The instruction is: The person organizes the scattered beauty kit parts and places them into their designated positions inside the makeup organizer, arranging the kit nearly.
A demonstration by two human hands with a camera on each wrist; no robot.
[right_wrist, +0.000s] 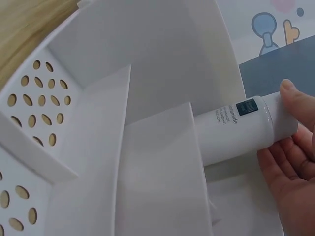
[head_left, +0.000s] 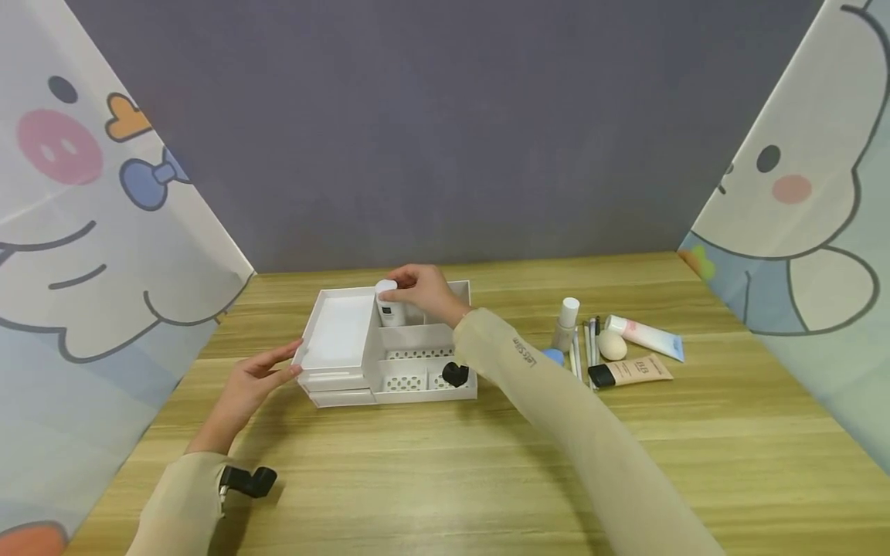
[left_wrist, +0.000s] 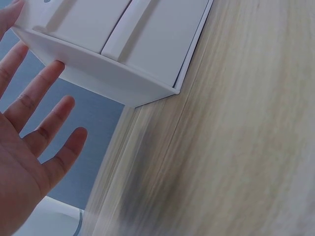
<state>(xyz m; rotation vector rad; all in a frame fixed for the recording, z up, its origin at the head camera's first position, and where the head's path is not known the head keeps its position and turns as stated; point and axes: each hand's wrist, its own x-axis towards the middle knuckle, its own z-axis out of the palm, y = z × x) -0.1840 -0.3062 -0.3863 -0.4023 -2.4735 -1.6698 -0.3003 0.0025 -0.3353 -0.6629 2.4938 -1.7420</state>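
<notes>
A white organizer (head_left: 341, 332) with drawers and perforated compartments stands on the wooden table. My right hand (head_left: 426, 292) grips the cap of a white bottle (right_wrist: 236, 130) with a dark label, thumb on one side and fingers on the other. The bottle stands upright, its lower part inside the back compartment behind a divider (right_wrist: 162, 172). At the organizer's left side, my left hand (head_left: 256, 382) touches the wall with its fingertips. In the left wrist view those fingers (left_wrist: 37, 91) are spread and fairly straight beside the drawer unit.
To the right lie a BB cream tube (head_left: 640, 371), a white-and-blue tube (head_left: 647, 337), a pale egg-shaped sponge (head_left: 613, 345), several slim sticks and a blue item (head_left: 554, 356). A bottle with a white cap (head_left: 566, 324) stands beside them. A grey wall rises behind the table.
</notes>
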